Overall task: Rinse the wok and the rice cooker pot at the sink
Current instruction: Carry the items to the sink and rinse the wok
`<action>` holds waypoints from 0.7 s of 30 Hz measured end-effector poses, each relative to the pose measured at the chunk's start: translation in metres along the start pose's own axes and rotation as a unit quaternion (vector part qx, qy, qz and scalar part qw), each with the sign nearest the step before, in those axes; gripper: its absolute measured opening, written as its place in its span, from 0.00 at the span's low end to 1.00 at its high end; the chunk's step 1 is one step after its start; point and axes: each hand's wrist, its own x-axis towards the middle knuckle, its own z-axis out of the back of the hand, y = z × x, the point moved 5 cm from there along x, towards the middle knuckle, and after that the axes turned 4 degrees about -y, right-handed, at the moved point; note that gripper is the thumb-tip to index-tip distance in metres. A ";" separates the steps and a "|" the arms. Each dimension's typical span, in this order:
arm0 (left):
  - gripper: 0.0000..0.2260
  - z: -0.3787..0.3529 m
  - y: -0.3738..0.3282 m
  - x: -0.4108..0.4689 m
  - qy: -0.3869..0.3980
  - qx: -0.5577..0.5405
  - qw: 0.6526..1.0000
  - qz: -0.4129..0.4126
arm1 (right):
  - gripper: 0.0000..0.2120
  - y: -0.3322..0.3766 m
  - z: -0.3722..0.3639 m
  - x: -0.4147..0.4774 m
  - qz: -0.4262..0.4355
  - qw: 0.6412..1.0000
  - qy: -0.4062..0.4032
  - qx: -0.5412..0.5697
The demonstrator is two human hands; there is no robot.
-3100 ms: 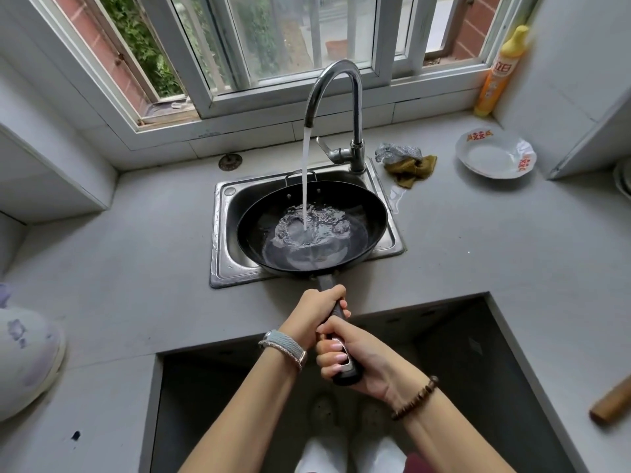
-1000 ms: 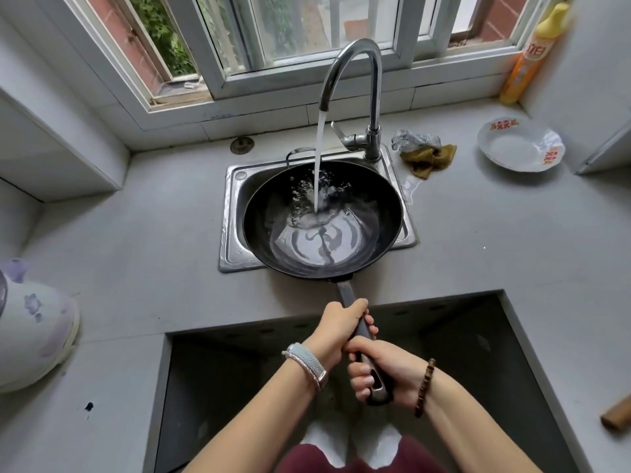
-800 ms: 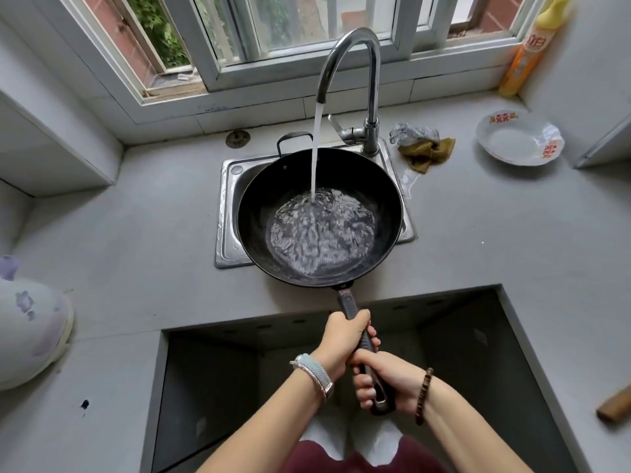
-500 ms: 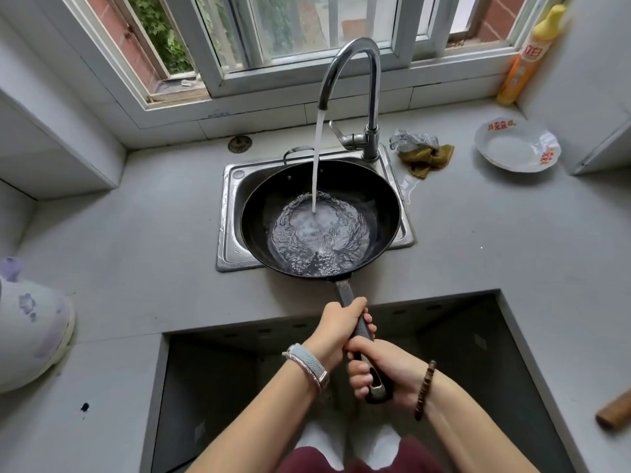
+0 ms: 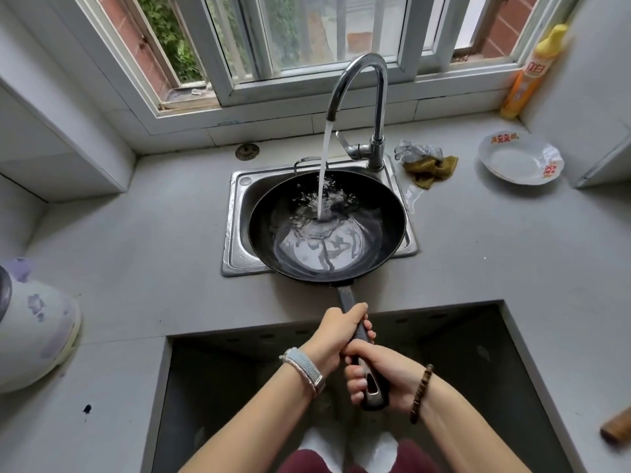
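Observation:
A black wok (image 5: pixel 382 213) hangs over the steel sink (image 5: pixel 235 227), covering most of the basin. Water streams from the curved tap (image 5: pixel 358 80) onto the wok's far inner wall and pools toward the near side. Both hands grip the wok's long dark handle (image 5: pixel 346 298): my left hand (image 5: pixel 336 336) is closed around it nearer the wok, my right hand (image 5: pixel 379 373) around its end. A white and purple rice cooker (image 5: pixel 30 322) stands at the left edge of the counter; its pot is hidden.
A scourer and yellow-brown cloth (image 5: pixel 426 162) lie right of the tap. A white bowl (image 5: pixel 519 158) and a yellow detergent bottle (image 5: pixel 532 70) sit at the back right. A wooden handle (image 5: pixel 614 428) shows at the right edge. A dark opening (image 5: pixel 239 387) gapes in the counter below my arms.
The wok has been tilted and swirled under the running tap; the water inside has shifted from a rippling central pool to a thin sheet at the near side. Both hands kept their grip.

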 end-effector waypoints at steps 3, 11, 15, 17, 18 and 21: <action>0.12 0.001 0.011 0.000 -0.003 0.014 1.000 -0.001 | 0.14 -0.008 0.010 0.007 -0.009 1.000 -0.020 -0.023; 0.12 0.005 0.023 0.000 0.000 0.067 0.998 -0.013 | 0.06 -0.012 0.022 0.019 0.129 0.971 -0.180 -0.091; 0.11 0.004 0.009 -0.003 0.004 0.034 0.999 -0.013 | 0.08 0.001 0.012 0.016 0.167 0.962 -0.187 -0.105; 0.12 0.003 -0.002 -0.003 0.007 0.023 1.000 -0.014 | 0.07 0.012 0.005 0.012 0.174 0.963 -0.178 -0.098; 0.12 0.002 -0.006 -0.003 0.009 0.020 1.000 -0.012 | 0.07 0.016 0.002 0.010 0.174 0.965 -0.172 -0.097; 0.13 0.001 -0.013 -0.003 0.014 0.009 1.000 -0.007 | 0.06 0.023 -0.003 0.007 0.164 0.969 -0.161 -0.091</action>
